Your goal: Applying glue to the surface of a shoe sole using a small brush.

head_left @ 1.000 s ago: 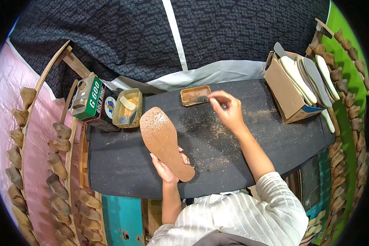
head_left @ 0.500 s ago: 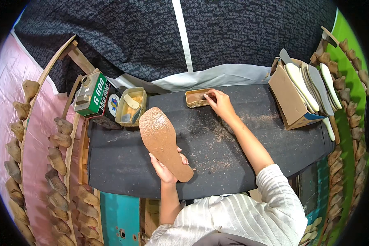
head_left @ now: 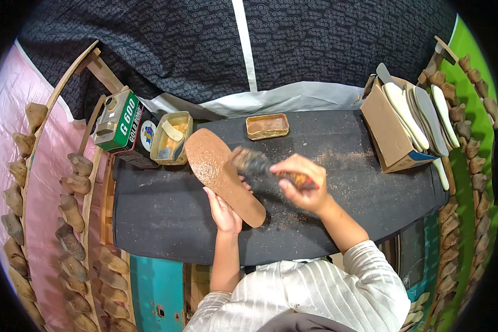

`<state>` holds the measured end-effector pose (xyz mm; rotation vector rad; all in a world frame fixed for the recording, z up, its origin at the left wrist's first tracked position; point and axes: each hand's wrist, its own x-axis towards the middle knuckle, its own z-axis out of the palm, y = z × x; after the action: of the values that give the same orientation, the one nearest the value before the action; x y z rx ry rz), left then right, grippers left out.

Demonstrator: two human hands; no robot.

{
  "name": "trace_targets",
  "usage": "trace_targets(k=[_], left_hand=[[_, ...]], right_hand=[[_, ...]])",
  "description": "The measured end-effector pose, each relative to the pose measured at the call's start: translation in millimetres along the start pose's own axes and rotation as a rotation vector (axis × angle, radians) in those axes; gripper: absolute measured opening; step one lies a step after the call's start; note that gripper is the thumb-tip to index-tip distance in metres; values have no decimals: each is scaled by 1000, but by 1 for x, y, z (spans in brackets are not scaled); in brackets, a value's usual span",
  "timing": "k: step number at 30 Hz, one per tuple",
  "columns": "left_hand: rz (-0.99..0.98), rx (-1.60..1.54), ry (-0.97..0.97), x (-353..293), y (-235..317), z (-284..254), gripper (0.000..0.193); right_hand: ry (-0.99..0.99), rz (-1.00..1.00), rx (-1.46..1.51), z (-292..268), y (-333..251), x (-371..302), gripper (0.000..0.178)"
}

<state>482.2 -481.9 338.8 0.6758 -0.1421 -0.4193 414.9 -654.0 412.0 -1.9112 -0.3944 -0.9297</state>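
Note:
My left hand (head_left: pixel 222 214) grips a brown shoe sole (head_left: pixel 211 166) near its narrow heel end, tilted above the dark bench. The sole's wide front has a wet, glossy coat. In my right hand (head_left: pixel 310 185) is a brush (head_left: pixel 254 164), its handle wrapped by my fingers. Motion smears the brush; its brown bristle end is at the sole's right edge, and I cannot tell whether they touch. A small rectangular tin (head_left: pixel 267 135) with brown stuff inside stands beyond my hands. Left of the sole is a larger tub (head_left: pixel 161 157) with yellowish contents and a pale scraper-like piece.
A green and black metal can (head_left: pixel 122 123) stands at the bench's far left. To the right, a cardboard box (head_left: pixel 387 130) holds several pale and grey soles. Racks of shoe lasts (head_left: pixel 72 213) line both sides. Brown crumbs lie on the dark bench cover (head_left: pixel 155 210).
My right hand has left the small tin and come nearer, with the brush now visible in it. The sole has shifted slightly up and its front looks smoother and glossier.

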Motion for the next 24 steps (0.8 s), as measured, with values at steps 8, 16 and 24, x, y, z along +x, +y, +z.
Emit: trace_targets(k=[8,16,24], left_hand=[[26,-66,-112,-1,5,13,66],[45,-136,-120,-6,7,12,65],[76,-133,-119,-4,11,13,67]], right_hand=[[-178,-202,82,11,-11,-32,33],[-163,-228,91,12,-17,-31,37],[-224,-226,133,9,-16,-35,29]])
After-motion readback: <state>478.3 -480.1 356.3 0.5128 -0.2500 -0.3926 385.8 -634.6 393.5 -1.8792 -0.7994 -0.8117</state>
